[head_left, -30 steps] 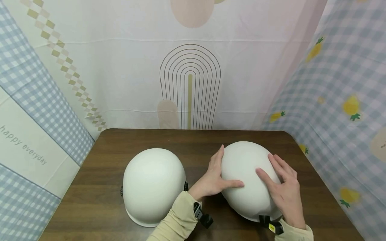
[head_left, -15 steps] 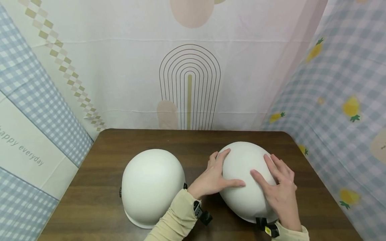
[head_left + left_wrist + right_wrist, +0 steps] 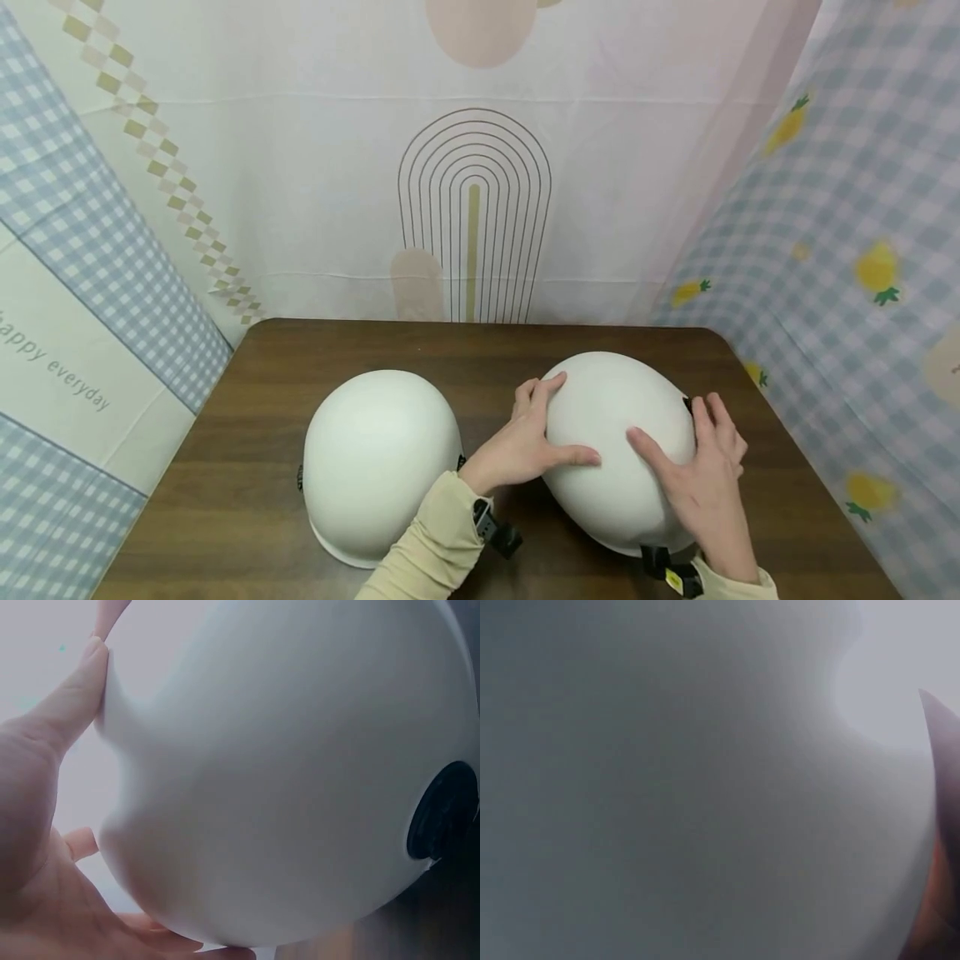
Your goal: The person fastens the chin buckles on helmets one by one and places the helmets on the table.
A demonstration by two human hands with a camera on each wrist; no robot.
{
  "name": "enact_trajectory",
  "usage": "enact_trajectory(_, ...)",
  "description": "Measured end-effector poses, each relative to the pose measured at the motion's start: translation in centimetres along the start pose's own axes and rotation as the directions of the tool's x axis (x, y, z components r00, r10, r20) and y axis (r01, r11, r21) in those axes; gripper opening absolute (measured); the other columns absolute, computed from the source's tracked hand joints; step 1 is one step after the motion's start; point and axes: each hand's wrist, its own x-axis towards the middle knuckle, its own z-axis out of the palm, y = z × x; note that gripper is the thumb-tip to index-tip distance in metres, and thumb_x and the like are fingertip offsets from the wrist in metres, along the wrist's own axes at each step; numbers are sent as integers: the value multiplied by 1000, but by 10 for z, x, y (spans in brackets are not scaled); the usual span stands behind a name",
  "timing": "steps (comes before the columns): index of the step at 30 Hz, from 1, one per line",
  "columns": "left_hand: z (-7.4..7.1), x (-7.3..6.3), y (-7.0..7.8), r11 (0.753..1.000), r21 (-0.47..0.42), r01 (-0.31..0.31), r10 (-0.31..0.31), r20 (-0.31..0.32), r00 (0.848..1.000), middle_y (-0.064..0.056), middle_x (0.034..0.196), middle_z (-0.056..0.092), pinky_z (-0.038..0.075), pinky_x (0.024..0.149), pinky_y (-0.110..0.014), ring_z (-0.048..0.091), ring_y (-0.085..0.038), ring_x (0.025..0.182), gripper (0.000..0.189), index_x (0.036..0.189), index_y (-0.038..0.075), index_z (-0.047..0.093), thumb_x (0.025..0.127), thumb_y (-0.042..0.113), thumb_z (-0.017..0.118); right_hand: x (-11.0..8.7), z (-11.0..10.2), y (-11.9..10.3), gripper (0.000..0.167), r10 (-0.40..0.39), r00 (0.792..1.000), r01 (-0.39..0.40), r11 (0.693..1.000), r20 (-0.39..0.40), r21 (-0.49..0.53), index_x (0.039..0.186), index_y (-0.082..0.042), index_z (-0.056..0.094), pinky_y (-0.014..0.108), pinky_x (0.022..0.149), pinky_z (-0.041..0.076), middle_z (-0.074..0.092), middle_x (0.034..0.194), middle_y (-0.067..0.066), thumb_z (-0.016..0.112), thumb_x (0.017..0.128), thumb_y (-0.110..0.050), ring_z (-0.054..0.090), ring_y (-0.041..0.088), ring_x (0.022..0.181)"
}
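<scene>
Whites, Browns and Blue Gingham

Table [image 3: 480, 375]: dark brown, streaked wood grain. Left helmet [image 3: 382, 467] and right helmet [image 3: 611, 442] on the table: both white, black fittings [image 3: 444, 814]. Sleeves [image 3: 427, 546] over the table: pale beige. Back cloth [image 3: 480, 192], behind the table: white, dark nested arches, olive bar. Left cloth [image 3: 97, 275], beside the table: blue-and-white gingham, cream band. Right cloth [image 3: 817, 283], opposite side of the table: similar gingham, yellow fruit, green leaves.

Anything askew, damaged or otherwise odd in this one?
No spill or damage shows. The smooth white dome-shaped helmet between the left hand and right hand is askew, angled unlike the second white dome-shaped helmet beside it, probably just from being handled. The right wrist view is too blurred to check closely.
</scene>
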Motion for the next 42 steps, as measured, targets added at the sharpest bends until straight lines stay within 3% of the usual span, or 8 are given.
enact_trajectory(3,-2,-1,-4,1000,-20,-6,7,5,1000,-2,151,15,42,99,-40,40,-21,129,104,153,43,11,73,63,75,0,-2,1,102,13,1000,-13,1000,10,18,155,-4,15,74,92,21,0,161,14,69,85,-52,0,44,141)
enact_trajectory(9,-5,-2,-10,999,-49,-24,23,-5,1000,-1,150,17,38,103,-39,37,-20,131,106,154,38,12,73,59,78,1,-1,-1,84,-60,998,61,997,-29,48,151,-12,36,71,92,20,7,160,15,72,85,-46,8,46,137)
enact_trajectory(13,-6,-3,-11,997,-64,-33,32,-8,999,-1,150,17,37,104,-39,37,-20,132,106,155,35,12,74,56,78,0,-2,-2,79,-74,997,75,996,-29,44,150,-17,39,71,90,23,7,160,14,73,85,-46,11,47,136)
enact_trajectory(22,-8,-5,-14,996,-78,-40,40,-1,999,-2,153,13,36,105,-40,34,-21,134,106,155,33,11,76,53,79,0,-7,-1,83,-18,1000,18,1000,8,9,152,-20,33,72,86,30,-3,161,12,70,85,-51,16,45,135)
enact_trajectory(28,-9,-6,-17,996,-72,-57,58,3,998,-4,156,10,33,107,-41,28,-20,137,109,156,27,9,76,52,79,0,-9,1,78,-32,999,32,999,20,7,152,-24,34,71,85,31,1,161,12,69,87,-50,17,46,134)
enact_trajectory(35,-10,-7,-21,994,-91,-54,55,7,998,-6,157,10,33,107,-41,29,-22,138,108,155,28,9,76,54,78,2,-11,-1,79,-33,996,34,999,79,-12,154,-30,26,77,86,27,1,161,17,65,88,-52,5,52,140)
enact_trajectory(42,-11,-8,-21,994,-97,-51,51,0,999,-10,154,13,35,105,-40,33,-25,135,105,154,28,10,78,48,79,3,-12,-4,78,-31,993,31,1000,110,2,154,-33,24,76,89,29,4,161,19,64,90,-52,20,57,135)
